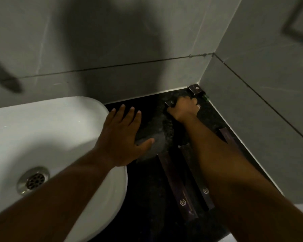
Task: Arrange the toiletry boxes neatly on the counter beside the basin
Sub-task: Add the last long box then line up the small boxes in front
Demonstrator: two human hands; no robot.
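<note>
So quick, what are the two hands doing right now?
Left hand: open, flat, holding nothing.
Right hand: closed on a small dark box.

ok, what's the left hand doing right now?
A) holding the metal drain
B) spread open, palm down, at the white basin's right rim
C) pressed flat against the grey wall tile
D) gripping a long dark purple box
B: the left hand is open with fingers spread, over the right rim of the white ceramic basin and the black speckled counter, holding nothing.
</note>
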